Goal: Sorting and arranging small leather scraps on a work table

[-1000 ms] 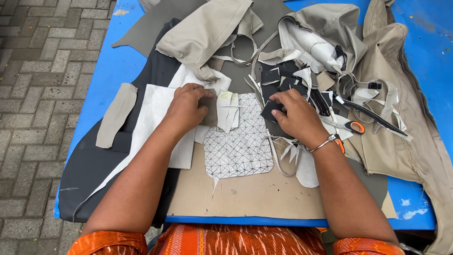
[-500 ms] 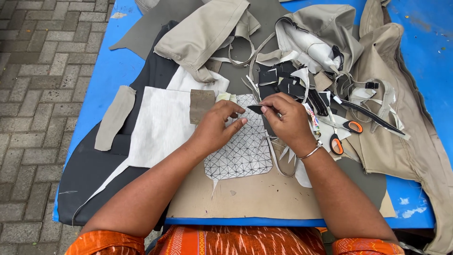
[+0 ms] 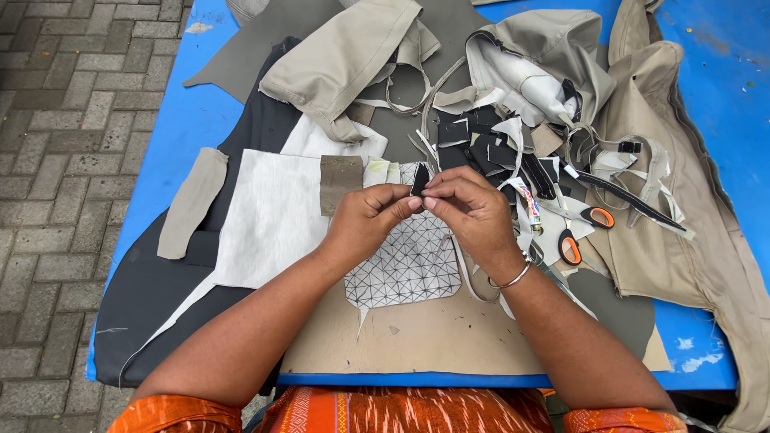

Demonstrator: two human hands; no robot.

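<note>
Both hands are pinching a small black fabric scrap [image 3: 419,180]: we are closing our left hand [image 3: 366,220] and right hand [image 3: 472,210] fingertips on it, above the white grid-patterned fabric piece [image 3: 405,269], orange-handled scissors [image 3: 597,218] lying right of it.

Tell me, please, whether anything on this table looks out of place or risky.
The scissors lie with their blades open, half buried among fabric scraps right of the right hand. Both hands, left hand included, pinch a small black fabric piece. Otherwise it is only cutting clutter.
</note>
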